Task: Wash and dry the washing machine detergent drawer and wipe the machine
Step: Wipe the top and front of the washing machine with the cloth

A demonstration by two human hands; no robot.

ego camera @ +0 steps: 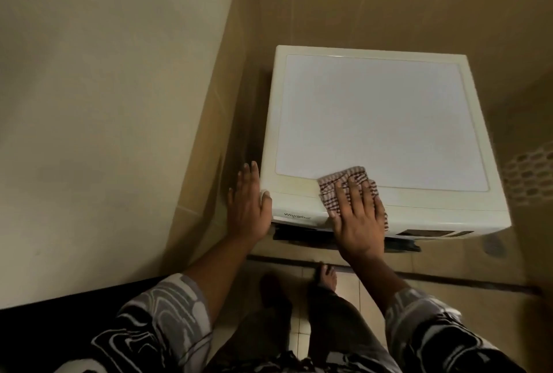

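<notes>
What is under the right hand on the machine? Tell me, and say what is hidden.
A red-checked cloth lies under the right hand, pressed flat on the washing machine top near its front edge. The cloth's middle and the surface beneath it are covered.

Top-down on the white washing machine (pixel 380 121). Right hand (pixel 359 217) lies flat on a red-checked cloth (pixel 356 173), pressing it on the near edge of the lid, fingers spread. Left hand (pixel 248 208) is flat vs the near left corner, fingers straight. Bare foot (pixel 326 275) on the tiled floor (pixel 359 283) below.
</notes>
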